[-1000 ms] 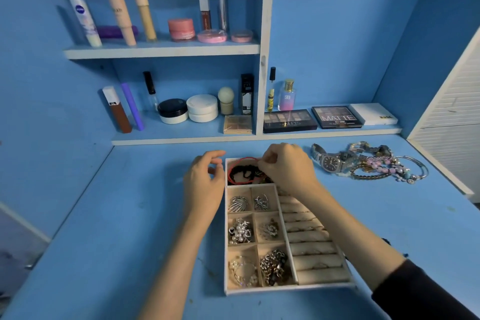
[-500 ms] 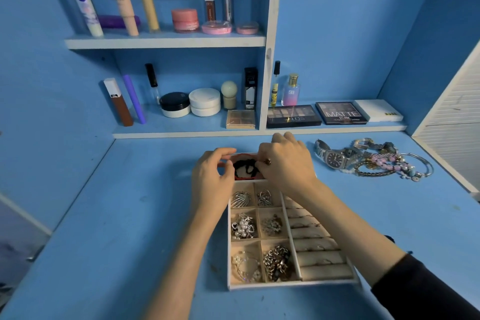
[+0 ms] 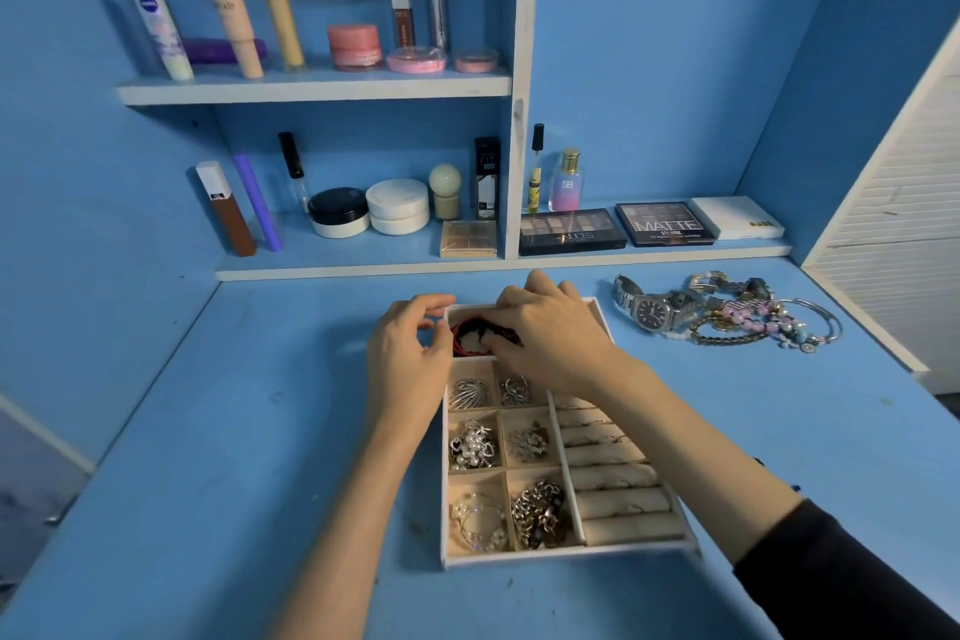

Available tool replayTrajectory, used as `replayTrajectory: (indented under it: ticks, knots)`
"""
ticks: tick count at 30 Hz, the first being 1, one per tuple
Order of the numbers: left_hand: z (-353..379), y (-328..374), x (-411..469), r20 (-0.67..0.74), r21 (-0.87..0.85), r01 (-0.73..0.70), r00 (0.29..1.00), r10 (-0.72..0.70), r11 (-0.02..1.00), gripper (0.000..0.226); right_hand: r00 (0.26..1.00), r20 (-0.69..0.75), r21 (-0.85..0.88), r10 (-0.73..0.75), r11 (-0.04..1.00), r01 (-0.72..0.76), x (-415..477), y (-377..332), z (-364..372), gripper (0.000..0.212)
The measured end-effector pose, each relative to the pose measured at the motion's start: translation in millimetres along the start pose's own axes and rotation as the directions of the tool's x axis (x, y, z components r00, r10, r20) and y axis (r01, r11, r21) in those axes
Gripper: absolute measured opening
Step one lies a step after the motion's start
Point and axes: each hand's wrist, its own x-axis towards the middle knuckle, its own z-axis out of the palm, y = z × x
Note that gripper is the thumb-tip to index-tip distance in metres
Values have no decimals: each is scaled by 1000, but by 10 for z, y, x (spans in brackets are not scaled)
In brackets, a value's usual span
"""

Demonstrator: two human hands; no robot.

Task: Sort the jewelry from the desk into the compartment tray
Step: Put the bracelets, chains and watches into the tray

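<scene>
2 hands work at the compartment tray's [image 3: 566,556] far-left cell. The right hand [image 3: 550,338] bends its fingers onto red and black bands [image 3: 470,333]; the left hand [image 3: 410,348] curls at the rim. Neither hold can be told. The unsorted watch [image 3: 652,312] and bracelets [image 3: 753,322] lie rightward, nearer the right hand, their heap running left-right. Legible: MATTE palette [image 3: 662,224], NUDES palette [image 3: 571,231], SB bottle [image 3: 567,182].

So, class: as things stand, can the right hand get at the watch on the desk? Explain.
Probably yes. The right hand is over the tray's far compartment; the watch lies to its right on the desk, with only tray rim and bare desk between.
</scene>
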Motion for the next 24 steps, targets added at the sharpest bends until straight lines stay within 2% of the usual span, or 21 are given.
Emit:
replayTrajectory:
  ticks: [2,5,9,12,15,18,20,24]
  knots:
    - [-1,21,-4,0,-7,-18,1000,18,1000,24,999,-40,100,4,995,0,-26,12,-10,38]
    - [-13,74,-28,10,-26,-73,997,73,997,24,988,-124,353,97,934,-48,-168,119,-101,30]
    - [16,336,-120,99,-34,-198,975,201,980,20,966,-68,565,249,808,-168,-508,464,-313,17]
    - [142,680,-265,227,-30,-340,914,337,940,17,917,-57,620,395,734,-278,-789,772,-379,15]
    - [396,962,-416,478,-54,-386,800,363,921,18,844,-52,644,534,664,-380,-1038,1069,-374,15]
    - [678,1163,-507,755,-22,-441,581,304,897,22,774,-64,646,630,617,-449,-1238,1296,-370,15]
    - [812,1244,-540,848,18,-474,473,237,880,25,752,-61,643,656,602,-473,-1333,1390,-350,15]
    - [911,1328,-524,893,86,-491,423,151,867,24,741,-94,645,665,607,-463,-1456,1474,-302,18]
